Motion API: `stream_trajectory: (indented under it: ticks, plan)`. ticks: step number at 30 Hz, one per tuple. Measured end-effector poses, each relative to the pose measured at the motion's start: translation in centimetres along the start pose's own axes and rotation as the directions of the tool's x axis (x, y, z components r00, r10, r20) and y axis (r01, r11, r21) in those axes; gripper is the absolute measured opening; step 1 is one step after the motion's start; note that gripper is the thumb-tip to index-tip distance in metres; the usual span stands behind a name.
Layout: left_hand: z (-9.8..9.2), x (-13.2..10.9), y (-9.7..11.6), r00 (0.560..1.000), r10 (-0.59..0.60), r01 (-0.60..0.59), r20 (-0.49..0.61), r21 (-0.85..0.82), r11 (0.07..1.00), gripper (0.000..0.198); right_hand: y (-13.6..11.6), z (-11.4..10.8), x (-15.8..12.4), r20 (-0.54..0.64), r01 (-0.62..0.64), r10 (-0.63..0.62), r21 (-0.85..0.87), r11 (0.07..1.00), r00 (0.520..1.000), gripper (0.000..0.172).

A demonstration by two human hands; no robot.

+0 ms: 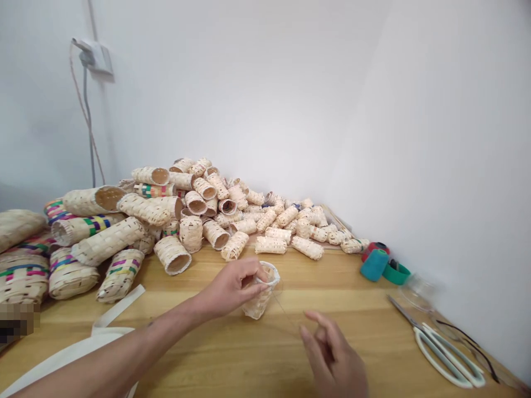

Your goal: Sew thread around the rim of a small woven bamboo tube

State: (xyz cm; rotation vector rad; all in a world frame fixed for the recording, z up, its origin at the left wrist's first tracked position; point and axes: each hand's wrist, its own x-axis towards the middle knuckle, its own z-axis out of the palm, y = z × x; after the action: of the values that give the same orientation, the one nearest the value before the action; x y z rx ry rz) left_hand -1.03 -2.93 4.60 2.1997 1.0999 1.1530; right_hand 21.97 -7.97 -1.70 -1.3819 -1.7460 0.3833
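Note:
My left hand (243,284) pinches the rim of a small woven bamboo basket (259,304), thumb and fingers closed over its edge. The basket is tilted, its mouth facing up and bound with white along the rim. From that rim a thin thread (286,314) runs down and to the right, toward my right hand (334,354). There the thumb and forefinger are bent close together at the thread's end. Whether a needle is between them is too small to make out.
Woven baskets (193,232), some with coloured bands, are heaped along the wall. White-handled scissors (440,354) and eyeglasses (468,340) lie at right, near thread spools (375,265), a green tape roll (396,273) and a clear container (421,290). White strip (78,354) lies at left.

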Motion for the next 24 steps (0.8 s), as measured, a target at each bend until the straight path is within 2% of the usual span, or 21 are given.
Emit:
stream_trajectory:
  ticks: [3,6,7,9,12,14,16,18,21,22,24]
  plan:
    - [0.0,0.0,-0.2,1.000,0.001,-0.001,-0.015,0.017,1.000,0.011,-1.1,2.6,3.3,0.087,-0.061,0.051,0.105,0.993,0.995,0.047]
    - [0.0,0.0,-0.4,1.000,0.007,-0.006,-0.029,0.052,0.999,0.018,-1.6,3.8,4.2,0.236,-0.124,0.090,0.133,0.983,0.967,0.046]
    - [0.0,0.0,-0.5,0.999,0.011,-0.009,-0.033,0.064,0.998,0.022,-1.7,4.0,4.2,0.251,-0.134,0.096,0.139,0.981,0.963,0.044]
    - [0.1,0.0,-0.5,0.999,0.009,-0.006,-0.038,0.079,0.997,0.027,-1.7,4.0,4.3,0.199,-0.158,0.123,0.168,0.973,0.972,0.043]
    - [0.2,-0.1,-0.5,0.999,-0.002,0.005,-0.037,0.085,0.996,0.027,-1.6,3.9,5.2,0.051,-0.183,0.176,0.253,0.950,0.983,0.048]
    - [0.2,-0.1,-0.4,0.999,0.003,0.000,-0.035,0.093,0.996,0.028,-1.7,4.0,6.1,0.062,-0.163,0.152,0.281,0.946,0.986,0.049]
    - [0.3,-0.1,-0.3,0.999,0.018,-0.015,-0.032,0.103,0.995,0.028,-1.9,3.9,6.8,0.159,-0.115,0.073,0.274,0.955,0.985,0.039]
    - [0.4,-0.2,-0.3,0.999,0.029,-0.025,-0.035,0.110,0.994,0.029,-2.3,3.5,6.8,0.200,-0.056,0.004,0.256,0.965,0.980,0.026]
    - [0.4,-0.2,-0.4,0.998,0.009,-0.003,-0.054,0.105,0.994,0.031,-3.2,2.0,5.2,0.079,0.152,-0.172,0.208,0.966,0.982,0.031]
    - [0.4,-0.2,-0.5,0.998,-0.006,0.014,-0.068,0.106,0.994,0.031,-3.4,1.3,4.4,0.034,0.264,-0.274,0.176,0.948,0.961,0.030]
    - [0.4,-0.1,-0.6,0.994,-0.034,0.045,-0.103,0.106,0.993,0.030,-3.8,-0.1,2.7,-0.023,0.475,-0.474,0.083,0.876,0.880,0.026]
